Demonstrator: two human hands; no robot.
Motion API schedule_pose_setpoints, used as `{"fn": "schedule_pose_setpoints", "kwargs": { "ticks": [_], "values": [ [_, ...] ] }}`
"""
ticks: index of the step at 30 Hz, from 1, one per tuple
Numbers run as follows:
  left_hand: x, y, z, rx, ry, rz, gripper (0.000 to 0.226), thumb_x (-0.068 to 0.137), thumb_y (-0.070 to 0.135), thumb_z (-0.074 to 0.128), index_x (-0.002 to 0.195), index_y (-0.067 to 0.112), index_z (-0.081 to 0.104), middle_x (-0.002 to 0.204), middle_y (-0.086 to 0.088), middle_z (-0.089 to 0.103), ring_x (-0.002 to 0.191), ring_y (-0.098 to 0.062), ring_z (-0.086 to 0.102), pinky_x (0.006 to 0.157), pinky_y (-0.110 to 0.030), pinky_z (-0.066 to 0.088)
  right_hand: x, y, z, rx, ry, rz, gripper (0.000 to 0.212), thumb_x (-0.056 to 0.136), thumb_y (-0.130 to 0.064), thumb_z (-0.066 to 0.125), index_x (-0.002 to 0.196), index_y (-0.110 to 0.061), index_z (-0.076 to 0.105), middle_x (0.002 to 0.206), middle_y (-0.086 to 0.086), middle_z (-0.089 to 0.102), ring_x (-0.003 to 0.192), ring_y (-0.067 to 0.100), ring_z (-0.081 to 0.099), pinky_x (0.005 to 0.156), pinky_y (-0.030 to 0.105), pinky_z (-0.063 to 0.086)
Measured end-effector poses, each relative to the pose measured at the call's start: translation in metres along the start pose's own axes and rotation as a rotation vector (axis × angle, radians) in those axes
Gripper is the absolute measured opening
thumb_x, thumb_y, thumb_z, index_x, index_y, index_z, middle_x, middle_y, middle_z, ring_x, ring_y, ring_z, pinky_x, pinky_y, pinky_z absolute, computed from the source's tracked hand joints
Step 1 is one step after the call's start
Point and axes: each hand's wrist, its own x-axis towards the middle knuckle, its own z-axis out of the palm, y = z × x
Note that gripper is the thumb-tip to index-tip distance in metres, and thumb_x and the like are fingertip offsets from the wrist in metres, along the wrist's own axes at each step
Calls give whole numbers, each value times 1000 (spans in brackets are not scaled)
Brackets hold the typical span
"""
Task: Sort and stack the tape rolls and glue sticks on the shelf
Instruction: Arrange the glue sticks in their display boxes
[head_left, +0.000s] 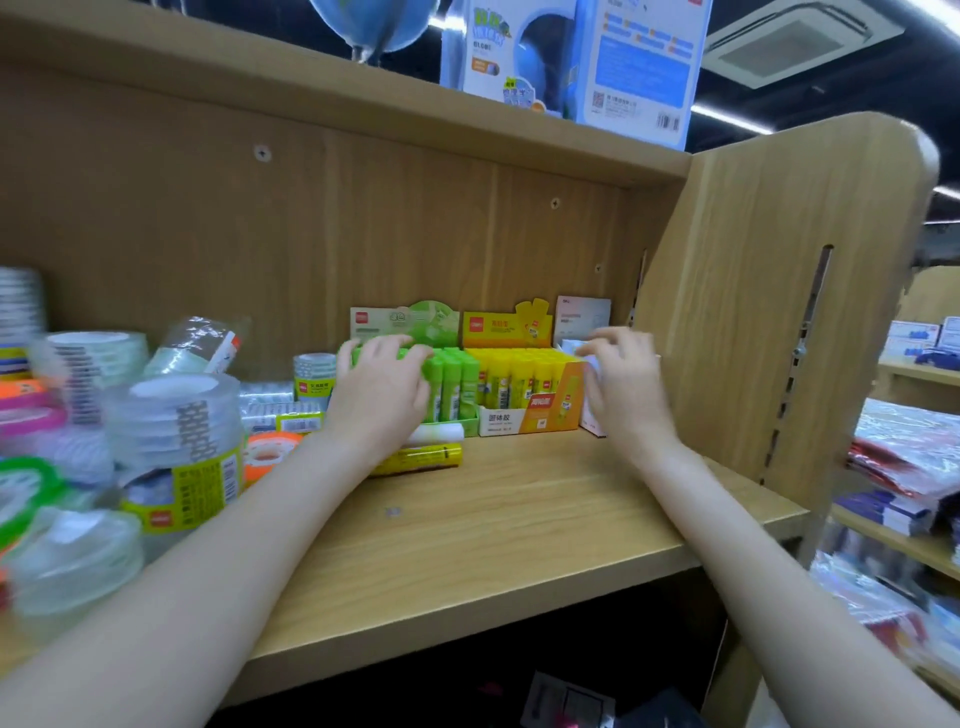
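A green display box of green glue sticks (453, 387) stands at the back of the wooden shelf (498, 525), with a yellow box of yellow glue sticks (524, 387) beside it on the right. My left hand (382, 387) rests on the tops of the green sticks, fingers curved over them. My right hand (623, 379) touches a white box (582, 317) at the far right; its grip is blurred. A loose yellow glue stick (421, 460) and a white one (439, 432) lie in front of the green box. Tape rolls (174, 421) pile at the left.
The shelf's wooden side panel (779, 312) stands close on the right. An upper shelf carries globe boxes (571, 62). Small tape packs (311, 376) and an orange roll (270, 452) sit left of the glue. More shelves with packaged goods (904, 467) lie at the far right.
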Motion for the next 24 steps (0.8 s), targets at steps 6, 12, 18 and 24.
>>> {"fn": "schedule_pose_setpoints", "kwargs": {
  "ticks": [6, 12, 18, 24],
  "values": [
    [-22, -21, -15, -7, -64, -87, 43, 93, 11, 39, 132, 23, 49, 134, -1, 48, 128, -21, 38, 102, -34, 22, -10, -90, 10, 440, -515, -279, 19, 90, -19, 59, 105, -11, 66, 112, 2, 65, 104, 11, 47, 87, 21, 32],
    [-21, -21, -12, -49, -111, -108, 42, 95, 12, 36, 133, 24, 48, 135, -1, 48, 127, -21, 39, 104, -35, 23, -17, -77, 13, 326, -756, -279, 26, 90, -29, 59, 112, -17, 58, 125, -1, 53, 120, 17, 40, 104, 34, 32],
    [-22, -18, -12, -74, -153, -115, 39, 96, 17, 36, 134, 21, 48, 136, -4, 46, 127, -24, 39, 105, -37, 23, -19, -54, 1, 432, -737, -46, 22, 77, -39, 72, 87, -30, 54, 93, -11, 51, 93, 7, 47, 74, 18, 36],
    [-25, -4, -9, -9, 0, -33, 42, 95, 31, 42, 136, 20, 43, 150, -5, 29, 138, -21, 23, 109, -35, 15, -23, -18, -8, 268, -682, -29, 20, 77, -32, 72, 75, -29, 53, 87, -13, 51, 99, 9, 41, 78, 29, 36]
  ]
}}
